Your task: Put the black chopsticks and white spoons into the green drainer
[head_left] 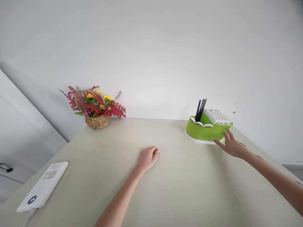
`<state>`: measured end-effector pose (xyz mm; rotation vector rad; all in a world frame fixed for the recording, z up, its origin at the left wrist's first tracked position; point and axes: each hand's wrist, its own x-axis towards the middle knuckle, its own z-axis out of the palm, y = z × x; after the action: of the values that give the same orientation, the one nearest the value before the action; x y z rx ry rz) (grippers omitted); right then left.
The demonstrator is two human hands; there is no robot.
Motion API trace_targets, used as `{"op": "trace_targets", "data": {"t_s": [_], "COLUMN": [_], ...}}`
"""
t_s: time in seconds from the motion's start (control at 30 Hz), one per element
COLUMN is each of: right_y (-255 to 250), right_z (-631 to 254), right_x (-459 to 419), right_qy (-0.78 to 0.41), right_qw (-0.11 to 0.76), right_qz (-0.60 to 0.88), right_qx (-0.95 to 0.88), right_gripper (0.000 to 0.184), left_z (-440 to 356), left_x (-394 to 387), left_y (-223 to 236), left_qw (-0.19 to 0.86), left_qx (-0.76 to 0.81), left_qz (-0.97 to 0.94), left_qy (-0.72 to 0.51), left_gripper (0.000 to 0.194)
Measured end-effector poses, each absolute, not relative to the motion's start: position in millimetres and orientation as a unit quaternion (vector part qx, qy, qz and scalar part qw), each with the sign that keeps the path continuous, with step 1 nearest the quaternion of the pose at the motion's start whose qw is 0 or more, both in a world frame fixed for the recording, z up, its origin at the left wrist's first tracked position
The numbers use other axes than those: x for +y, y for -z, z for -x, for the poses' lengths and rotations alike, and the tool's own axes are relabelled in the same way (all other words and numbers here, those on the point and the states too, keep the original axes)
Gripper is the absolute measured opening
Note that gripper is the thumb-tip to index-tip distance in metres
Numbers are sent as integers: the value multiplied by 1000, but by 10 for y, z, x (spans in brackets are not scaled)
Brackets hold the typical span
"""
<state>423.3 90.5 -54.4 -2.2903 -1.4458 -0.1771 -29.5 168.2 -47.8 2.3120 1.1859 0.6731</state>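
My left hand [148,157] rests on the tabletop in a loose fist, and nothing shows in it. At the right, my right hand [230,145] reaches to the near right end of a green and white utensil holder [201,131]. Its thumb and fingers are spread; the fingertips are at the holder's side, and I cannot tell whether they press on it. Several black chopsticks [200,110] stand in the holder's left part. A white slotted rack [217,116] tops its right part.
A wicker basket [98,122] of red leaves and yellow artificial flowers stands at the back left by the wall. A white power bank [44,186] with a lit display and a cable lies at the table's left edge. A white cabinet [21,126] is on the left.
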Motion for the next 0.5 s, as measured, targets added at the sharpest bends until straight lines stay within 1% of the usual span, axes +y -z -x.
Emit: {"op": "trace_targets", "data": {"t_s": [0.07, 0.17, 0.27, 0.37, 0.5], "right_y": [586, 723, 913, 1058, 1091], "right_z": [-4045, -3638, -3165, -2731, -2336], "right_x": [845, 720, 635, 645, 761], "right_qy": [-14, -51, -67, -51, -38], "right_qw": [201, 253, 257, 245, 228], "right_qz": [853, 862, 847, 813, 762], "right_qx": [-481, -436, -461, -526, -605], "right_gripper": [115, 118, 106, 94, 79], "left_z": [297, 290, 275, 261, 243], "left_x": [1679, 1668, 1661, 1662, 1656], "left_y": [482, 476, 474, 489, 506], "left_qw": [222, 218, 212, 202, 191], "left_qx": [430, 430, 428, 426, 423], "left_qz": [-840, -841, -844, -848, -853], "left_qy": [-245, -246, -244, -243, -240], "left_gripper": [44, 44, 44, 44, 42]}}
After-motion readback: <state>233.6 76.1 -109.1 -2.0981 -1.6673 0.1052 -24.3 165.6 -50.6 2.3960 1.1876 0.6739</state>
